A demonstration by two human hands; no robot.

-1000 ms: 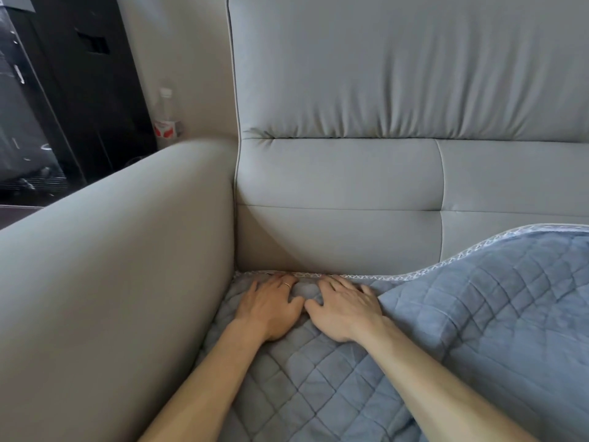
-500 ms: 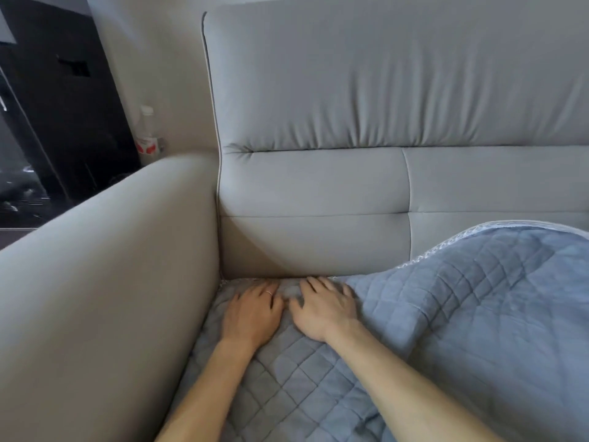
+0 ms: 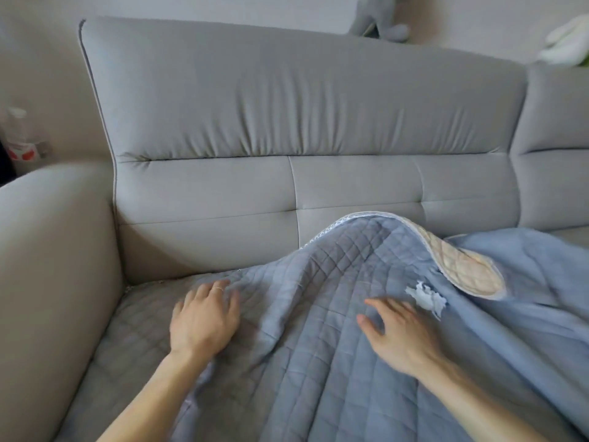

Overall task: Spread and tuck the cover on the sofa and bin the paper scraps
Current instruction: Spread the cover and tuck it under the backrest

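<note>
A blue-grey quilted cover [image 3: 318, 362] lies rumpled over the seat of the grey sofa [image 3: 287, 106]. Its back edge humps up against the backrest, and a corner is folded over to show the beige underside [image 3: 471, 272]. A torn white paper scrap [image 3: 425, 298] rests on the cover just below that fold. My left hand [image 3: 204, 317] lies flat on the cover near the left corner, fingers apart. My right hand [image 3: 398, 333] hovers or rests on the cover, fingers spread, a little left of the scrap.
The sofa's left armrest [image 3: 47, 266] rises beside my left arm. A clear bottle with a red label [image 3: 22, 138] stands behind the armrest. A grey plush toy [image 3: 379, 20] and a white soft object [image 3: 567, 43] sit on top of the backrest.
Both hands have pulled back from the crease at the backrest and moved apart, the right one going rightward. The view has swung right, revealing the folded corner and the paper scrap.
</note>
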